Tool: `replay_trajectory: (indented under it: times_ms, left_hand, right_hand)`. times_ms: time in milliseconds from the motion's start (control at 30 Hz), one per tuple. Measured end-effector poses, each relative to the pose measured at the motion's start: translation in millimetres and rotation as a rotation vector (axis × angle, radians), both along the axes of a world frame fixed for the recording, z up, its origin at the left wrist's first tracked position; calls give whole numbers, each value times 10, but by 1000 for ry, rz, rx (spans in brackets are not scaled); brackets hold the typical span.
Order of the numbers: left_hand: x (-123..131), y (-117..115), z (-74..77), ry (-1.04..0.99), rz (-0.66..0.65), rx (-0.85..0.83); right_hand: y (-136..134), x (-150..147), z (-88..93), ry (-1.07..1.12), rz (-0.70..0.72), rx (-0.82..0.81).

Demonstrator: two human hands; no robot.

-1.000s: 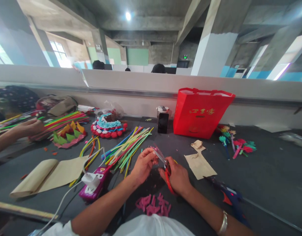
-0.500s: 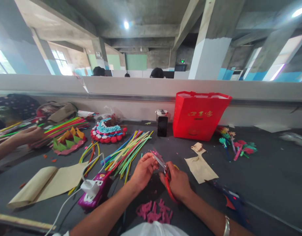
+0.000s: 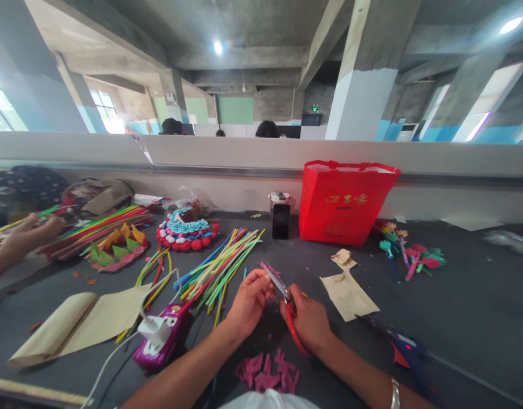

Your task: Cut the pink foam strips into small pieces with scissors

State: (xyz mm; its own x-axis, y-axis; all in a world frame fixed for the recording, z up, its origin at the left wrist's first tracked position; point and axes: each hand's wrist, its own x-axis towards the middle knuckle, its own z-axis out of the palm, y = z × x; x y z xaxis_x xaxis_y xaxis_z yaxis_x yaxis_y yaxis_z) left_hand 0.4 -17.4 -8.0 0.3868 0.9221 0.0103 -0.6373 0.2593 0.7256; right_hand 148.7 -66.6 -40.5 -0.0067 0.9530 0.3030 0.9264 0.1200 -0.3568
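My right hand (image 3: 309, 322) grips red-handled scissors (image 3: 285, 304), blades pointing up and left. My left hand (image 3: 249, 300) pinches a small pink piece at the blades; the piece is mostly hidden by my fingers. Below my hands lies a pile of cut pink pipe-cleaner bits (image 3: 267, 372) on the dark table. A fan of coloured pipe cleaners (image 3: 221, 260) lies just left of my left hand.
A purple glue gun with a white plug and cord (image 3: 159, 335), brown paper (image 3: 80, 321), a blue glue gun (image 3: 400, 349), a red bag (image 3: 344, 200), a phone (image 3: 281, 220), finished flowers (image 3: 408, 250), a decorated wreath (image 3: 187, 227). Another person's hand (image 3: 29, 233) works at far left.
The view tilted slightly, so everything sits a little lower. My hands stay together at the scissors. The other person's hand at left shifted left.
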Motion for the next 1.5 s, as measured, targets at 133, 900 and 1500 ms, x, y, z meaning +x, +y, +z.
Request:
replay_trajectory:
  times_ms: [133,900,1500]
  left_hand:
    - [-3,9,-18,12,13,10]
    - [-15,11,-5,31,-20,24]
    - [-10,10,10,44,-16,26]
  right_hand:
    - [2,-7,16,9,2,-7]
    - [-37,-32,80,-3,5,22]
    - [-47,-42,97,16,12,5]
